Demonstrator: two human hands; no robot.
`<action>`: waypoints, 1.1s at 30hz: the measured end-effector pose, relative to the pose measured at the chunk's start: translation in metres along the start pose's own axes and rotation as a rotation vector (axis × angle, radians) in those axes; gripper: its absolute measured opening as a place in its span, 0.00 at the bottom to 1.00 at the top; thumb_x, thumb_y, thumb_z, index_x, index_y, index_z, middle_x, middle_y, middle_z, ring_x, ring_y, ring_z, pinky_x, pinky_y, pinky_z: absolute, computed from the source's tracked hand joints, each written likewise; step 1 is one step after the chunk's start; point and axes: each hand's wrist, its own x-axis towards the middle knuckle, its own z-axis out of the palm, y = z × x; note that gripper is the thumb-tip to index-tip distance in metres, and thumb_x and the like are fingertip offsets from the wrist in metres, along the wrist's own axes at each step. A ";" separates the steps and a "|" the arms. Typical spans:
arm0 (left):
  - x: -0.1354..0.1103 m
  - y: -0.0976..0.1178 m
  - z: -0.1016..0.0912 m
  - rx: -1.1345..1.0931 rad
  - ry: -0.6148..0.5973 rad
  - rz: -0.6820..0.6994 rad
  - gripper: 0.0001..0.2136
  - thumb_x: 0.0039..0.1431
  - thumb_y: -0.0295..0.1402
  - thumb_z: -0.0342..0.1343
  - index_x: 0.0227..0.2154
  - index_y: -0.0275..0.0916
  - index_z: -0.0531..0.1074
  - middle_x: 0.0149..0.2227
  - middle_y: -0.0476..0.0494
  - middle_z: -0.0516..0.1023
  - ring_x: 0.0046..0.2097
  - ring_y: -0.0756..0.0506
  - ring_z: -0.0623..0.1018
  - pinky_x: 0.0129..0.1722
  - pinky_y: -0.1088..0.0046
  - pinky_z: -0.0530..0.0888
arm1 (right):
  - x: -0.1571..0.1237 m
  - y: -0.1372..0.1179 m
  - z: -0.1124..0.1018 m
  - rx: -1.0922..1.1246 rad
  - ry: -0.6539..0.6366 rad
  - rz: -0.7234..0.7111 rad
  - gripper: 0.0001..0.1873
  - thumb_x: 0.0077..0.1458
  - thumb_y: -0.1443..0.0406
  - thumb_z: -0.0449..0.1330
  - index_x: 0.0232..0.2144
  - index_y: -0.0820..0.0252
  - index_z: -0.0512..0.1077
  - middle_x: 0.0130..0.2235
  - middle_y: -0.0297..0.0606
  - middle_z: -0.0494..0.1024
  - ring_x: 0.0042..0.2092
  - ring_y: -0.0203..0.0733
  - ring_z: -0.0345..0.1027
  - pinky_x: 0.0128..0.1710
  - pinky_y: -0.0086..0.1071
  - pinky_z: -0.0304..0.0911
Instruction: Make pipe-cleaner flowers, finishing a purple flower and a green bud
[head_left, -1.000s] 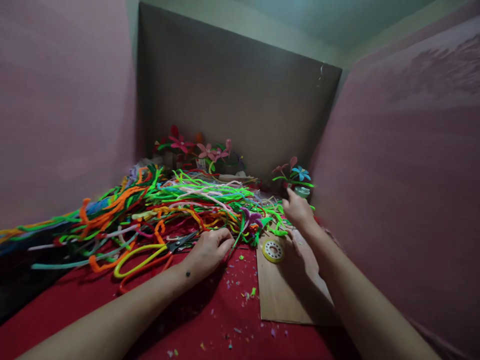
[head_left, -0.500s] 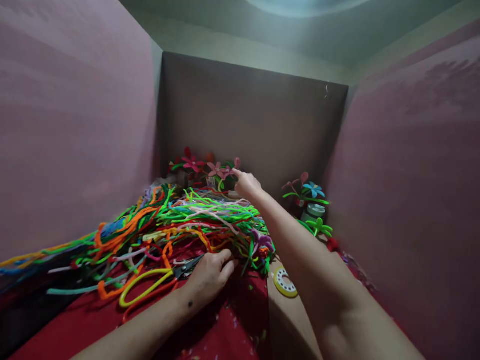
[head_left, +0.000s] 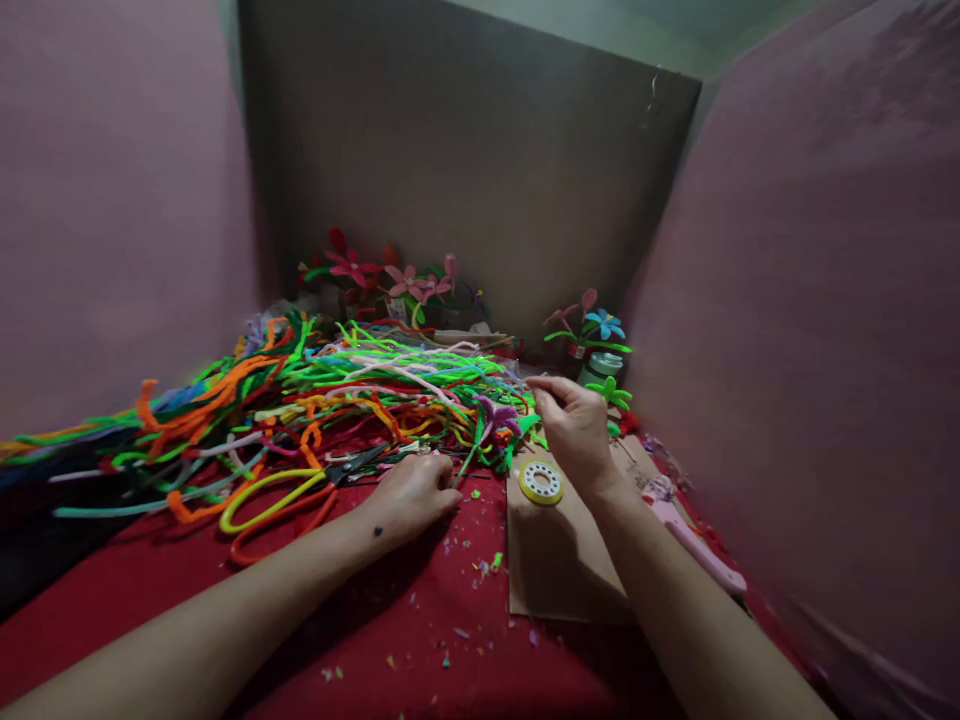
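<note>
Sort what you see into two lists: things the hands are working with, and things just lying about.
In use: left hand at the purple flower; right hand pinching over the pipe cleaners.
Lying about: scissors, tape roll, cardboard, pink tool, finished flowers, jar.

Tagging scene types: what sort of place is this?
Probably a home craft corner: a heap of coloured pipe cleaners, finished pipe-cleaner flowers at the back, scissors and a tape roll on red cloth.
</note>
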 end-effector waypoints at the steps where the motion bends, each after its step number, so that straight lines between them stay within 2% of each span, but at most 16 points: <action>1: -0.001 0.001 0.000 -0.004 0.014 0.005 0.09 0.46 0.33 0.52 0.15 0.39 0.60 0.19 0.51 0.65 0.25 0.49 0.64 0.25 0.75 0.54 | -0.008 0.005 0.003 0.024 0.013 0.005 0.12 0.50 0.66 0.54 0.31 0.59 0.77 0.32 0.40 0.79 0.33 0.42 0.70 0.34 0.34 0.62; 3: -0.002 0.005 -0.001 -0.029 0.040 0.014 0.09 0.47 0.31 0.49 0.15 0.39 0.60 0.19 0.52 0.63 0.25 0.49 0.64 0.26 0.75 0.56 | -0.021 0.010 0.007 0.068 -0.015 0.003 0.11 0.49 0.66 0.54 0.30 0.57 0.77 0.30 0.38 0.78 0.32 0.41 0.69 0.33 0.33 0.62; 6: -0.006 0.008 -0.005 -0.160 0.109 0.037 0.09 0.50 0.33 0.49 0.17 0.39 0.61 0.19 0.53 0.63 0.25 0.50 0.65 0.27 0.75 0.59 | -0.035 0.006 0.009 0.161 -0.185 0.083 0.08 0.48 0.66 0.56 0.24 0.58 0.76 0.25 0.36 0.75 0.28 0.39 0.66 0.29 0.31 0.59; 8: -0.007 0.008 -0.007 -0.260 0.159 0.062 0.09 0.51 0.34 0.49 0.19 0.39 0.62 0.20 0.53 0.64 0.25 0.50 0.65 0.27 0.76 0.60 | -0.040 -0.001 0.011 0.235 -0.293 0.217 0.08 0.47 0.63 0.58 0.22 0.60 0.74 0.22 0.34 0.72 0.26 0.37 0.63 0.27 0.30 0.57; 11: -0.009 0.009 -0.007 -0.314 0.198 0.093 0.09 0.51 0.34 0.50 0.20 0.38 0.63 0.20 0.53 0.65 0.25 0.51 0.65 0.27 0.76 0.60 | -0.044 -0.009 0.018 0.447 -0.469 0.446 0.10 0.45 0.60 0.61 0.23 0.62 0.73 0.21 0.31 0.69 0.23 0.32 0.57 0.23 0.27 0.52; 13: -0.011 0.010 -0.007 -0.325 0.212 0.104 0.09 0.52 0.34 0.51 0.19 0.38 0.64 0.20 0.52 0.66 0.25 0.51 0.65 0.27 0.76 0.61 | -0.046 -0.008 0.027 0.606 -0.511 0.551 0.11 0.42 0.60 0.63 0.24 0.63 0.73 0.20 0.30 0.67 0.22 0.30 0.56 0.22 0.27 0.50; 15: -0.013 0.012 -0.007 -0.341 0.218 0.109 0.09 0.52 0.33 0.51 0.20 0.37 0.67 0.21 0.51 0.68 0.25 0.51 0.66 0.27 0.76 0.62 | -0.047 -0.005 0.035 0.712 -0.488 0.595 0.11 0.38 0.60 0.65 0.23 0.63 0.72 0.21 0.30 0.68 0.22 0.31 0.57 0.23 0.27 0.51; 18: -0.016 0.015 -0.008 -0.404 0.216 0.116 0.09 0.53 0.33 0.50 0.23 0.36 0.71 0.22 0.50 0.70 0.26 0.51 0.67 0.28 0.77 0.63 | -0.047 -0.002 0.042 0.739 -0.459 0.576 0.10 0.35 0.63 0.67 0.20 0.62 0.71 0.21 0.30 0.69 0.24 0.31 0.58 0.25 0.28 0.53; 24: -0.018 0.019 -0.015 -0.617 0.222 0.097 0.08 0.50 0.32 0.51 0.21 0.36 0.70 0.20 0.53 0.66 0.24 0.53 0.63 0.24 0.79 0.61 | -0.041 -0.003 0.040 0.656 -0.470 0.268 0.01 0.42 0.68 0.62 0.22 0.60 0.75 0.25 0.32 0.74 0.28 0.35 0.63 0.31 0.29 0.58; 28: -0.017 0.020 -0.015 -0.672 0.205 0.085 0.10 0.49 0.34 0.53 0.17 0.36 0.68 0.18 0.53 0.63 0.23 0.53 0.62 0.23 0.79 0.60 | -0.045 0.001 0.042 0.709 -0.447 0.278 0.02 0.43 0.67 0.62 0.24 0.59 0.76 0.24 0.31 0.73 0.27 0.33 0.61 0.28 0.28 0.56; 30: -0.017 0.020 -0.014 -0.682 0.184 0.090 0.09 0.48 0.34 0.53 0.19 0.35 0.71 0.19 0.52 0.65 0.24 0.53 0.62 0.24 0.78 0.61 | -0.049 0.004 0.043 0.732 -0.400 0.289 0.01 0.41 0.67 0.64 0.22 0.59 0.75 0.22 0.29 0.71 0.25 0.32 0.59 0.26 0.28 0.54; 33: -0.017 0.021 -0.013 -0.692 0.158 0.094 0.08 0.49 0.34 0.53 0.25 0.35 0.75 0.21 0.52 0.68 0.24 0.53 0.62 0.24 0.78 0.61 | -0.053 0.005 0.043 0.714 -0.332 0.310 0.05 0.40 0.68 0.64 0.17 0.59 0.72 0.19 0.27 0.68 0.23 0.30 0.55 0.24 0.27 0.51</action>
